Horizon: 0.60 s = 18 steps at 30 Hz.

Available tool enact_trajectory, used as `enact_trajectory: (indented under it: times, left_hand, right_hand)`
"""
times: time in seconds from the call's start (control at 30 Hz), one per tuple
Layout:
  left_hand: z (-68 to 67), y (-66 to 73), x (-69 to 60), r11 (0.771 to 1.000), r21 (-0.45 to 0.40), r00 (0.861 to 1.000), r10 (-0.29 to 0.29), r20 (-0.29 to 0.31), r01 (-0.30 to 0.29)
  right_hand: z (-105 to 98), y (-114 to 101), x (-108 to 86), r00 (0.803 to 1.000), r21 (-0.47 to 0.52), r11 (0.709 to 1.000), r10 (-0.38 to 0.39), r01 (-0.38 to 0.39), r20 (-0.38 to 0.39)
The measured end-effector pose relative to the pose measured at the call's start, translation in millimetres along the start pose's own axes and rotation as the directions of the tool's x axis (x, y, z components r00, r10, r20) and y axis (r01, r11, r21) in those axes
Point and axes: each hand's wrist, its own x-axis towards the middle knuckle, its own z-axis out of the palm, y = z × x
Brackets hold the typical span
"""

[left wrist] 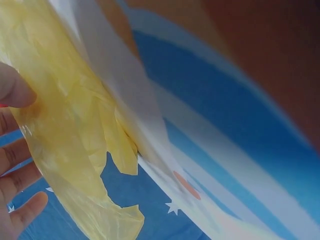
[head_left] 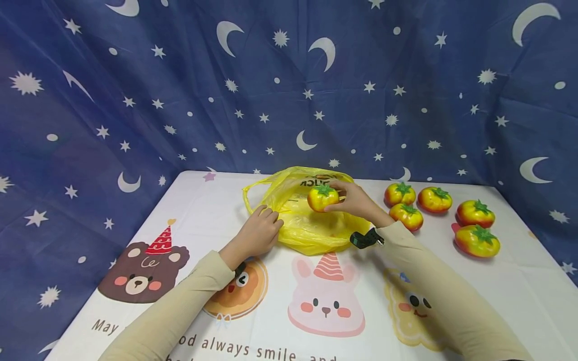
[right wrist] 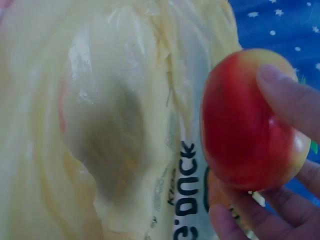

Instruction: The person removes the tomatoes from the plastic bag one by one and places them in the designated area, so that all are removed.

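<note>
A yellow plastic bag point(head_left: 311, 239) lies with its mouth spread on the table, dark lettering on its inner far side. My left hand point(head_left: 258, 233) holds the bag's left rim; in the left wrist view the thumb point(left wrist: 19, 92) overlaps the plastic and the fingers are beside its edge. Over the bag's mouth, my right hand point(head_left: 354, 201) grips a red-and-yellow artificial tomato point(head_left: 320, 199) with a green leafy top. Thumb and fingers hold this tomato point(right wrist: 245, 125) from the side in the right wrist view. The bag's full contents are hidden.
Several similar tomatoes point(head_left: 435, 200) sit to the right of the bag, beyond the right forearm. A white tablecloth point(head_left: 198, 200) with cartoon prints covers the table. Behind it hangs a blue curtain point(head_left: 280, 120) with moons and stars. A black strap point(head_left: 365, 238) is on the right wrist.
</note>
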Motion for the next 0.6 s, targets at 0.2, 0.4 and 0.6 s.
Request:
enact_trajectory:
  times: [0.2,0.4,0.6]
  left_hand:
    - [0.7,-0.2,-0.3,1.000,-0.001,1.000,0.001,0.000,-0.001]
    - [1.2,0.1,-0.1,1.000,-0.007,1.000,0.002,0.002,-0.002]
    - [1.6,-0.3,-0.5,1.000,0.001,1.000,0.004,-0.008,-0.004]
  right_hand:
    - [-10,-5,-17.2,0.998,-0.044,0.998,0.054,-0.055,-0.028]
    - [-21,-8,-37.3,0.994,-0.060,0.994,0.084,-0.088,-0.072]
    - [-36,-13,-60.2,0.989,-0.064,0.992,0.098,-0.106,-0.110]
